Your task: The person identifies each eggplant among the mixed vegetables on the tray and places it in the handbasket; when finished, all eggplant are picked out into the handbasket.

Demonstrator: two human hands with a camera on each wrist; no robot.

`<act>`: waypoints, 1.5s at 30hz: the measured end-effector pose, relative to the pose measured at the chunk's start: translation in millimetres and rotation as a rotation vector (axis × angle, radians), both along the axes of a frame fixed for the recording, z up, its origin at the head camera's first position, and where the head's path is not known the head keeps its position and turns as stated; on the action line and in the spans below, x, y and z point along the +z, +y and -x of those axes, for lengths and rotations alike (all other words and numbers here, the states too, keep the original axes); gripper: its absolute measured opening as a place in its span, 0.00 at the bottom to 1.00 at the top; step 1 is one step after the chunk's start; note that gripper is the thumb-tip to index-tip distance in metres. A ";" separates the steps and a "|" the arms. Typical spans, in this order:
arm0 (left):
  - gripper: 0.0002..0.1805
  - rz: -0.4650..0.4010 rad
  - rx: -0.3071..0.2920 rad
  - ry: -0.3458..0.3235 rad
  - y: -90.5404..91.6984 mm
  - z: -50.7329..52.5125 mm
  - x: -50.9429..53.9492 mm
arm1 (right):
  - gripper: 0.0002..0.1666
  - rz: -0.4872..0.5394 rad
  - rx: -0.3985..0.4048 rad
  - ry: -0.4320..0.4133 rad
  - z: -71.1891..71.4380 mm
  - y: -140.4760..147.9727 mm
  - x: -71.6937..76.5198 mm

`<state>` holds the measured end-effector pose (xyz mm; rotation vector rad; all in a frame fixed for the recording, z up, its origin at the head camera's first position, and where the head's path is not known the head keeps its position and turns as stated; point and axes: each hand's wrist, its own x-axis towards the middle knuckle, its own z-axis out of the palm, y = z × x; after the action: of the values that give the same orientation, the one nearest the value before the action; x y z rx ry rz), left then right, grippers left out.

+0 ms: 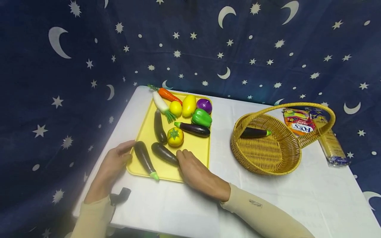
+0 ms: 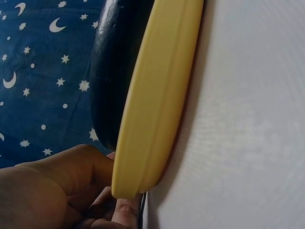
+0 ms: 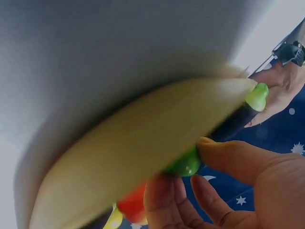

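My left hand (image 1: 112, 165) grips the left edge of a yellow tray (image 1: 194, 149), with a finger under the rim in the left wrist view. Beside that hand, a dark eggplant (image 1: 143, 156) lies along the tray's front left corner. My right hand (image 1: 200, 174) pinches another eggplant (image 1: 164, 154) by its green stem end (image 3: 187, 164), at the tray's front; the fingers hide that end in the head view. Just beyond lie a yellow-and-red tomato (image 1: 175, 137), a third eggplant (image 1: 160, 127) and a glossy purple eggplant (image 1: 194, 129).
Farther back on the tray are a carrot (image 1: 168, 95), white radish (image 1: 160, 102), lemon (image 1: 175, 108), mango (image 1: 189, 105), purple onion (image 1: 204, 105) and green bell pepper (image 1: 201, 118). To the right, a wicker basket (image 1: 235, 150) holds an eggplant (image 1: 254, 132); snack packets (image 1: 297, 122) lie behind it.
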<state>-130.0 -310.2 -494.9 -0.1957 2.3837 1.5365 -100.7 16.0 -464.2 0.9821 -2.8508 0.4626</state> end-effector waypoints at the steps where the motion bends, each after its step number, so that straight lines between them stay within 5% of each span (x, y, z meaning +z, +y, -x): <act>1: 0.33 0.001 -0.001 0.002 0.8 0.0 0.4 | 0.08 -0.003 -0.003 0.017 0.0 2.4 0.4; 8: 0.33 0.030 -0.007 0.020 3.9 1.2 3.3 | 0.10 0.070 -0.042 0.091 1.9 23.7 10.3; 18: 0.33 0.048 -0.020 0.019 4.4 2.4 -0.9 | 0.13 0.243 0.027 0.132 6.0 64.2 39.7; 34: 0.32 0.016 -0.028 0.053 5.7 1.2 -11.4 | 0.25 0.309 -0.090 0.246 -24.0 167.2 102.1; 35: 0.32 0.020 -0.029 0.052 6.0 1.2 -11.2 | 0.19 0.312 -0.096 0.265 -27.9 177.4 108.4; 37: 0.32 0.029 -0.027 0.045 6.8 0.9 -9.4 | 0.08 0.309 -0.126 0.301 -37.3 198.6 124.1; 41: 0.33 -0.003 -0.009 0.017 5.8 -0.3 -4.6 | 0.39 0.275 -0.272 0.338 -57.8 237.3 157.0; 42: 0.33 -0.010 -0.001 0.013 5.1 -0.6 -3.5 | 0.39 0.256 -0.313 0.342 -61.6 245.9 162.8; 45: 0.34 -0.018 0.014 0.004 2.6 -0.6 -1.4 | 0.20 0.174 -0.420 0.342 -65.2 268.4 169.8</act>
<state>-129.4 -307.5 -496.3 -0.2058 2.3750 1.5657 -35.5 284.4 -294.4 0.3704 -2.5512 0.4387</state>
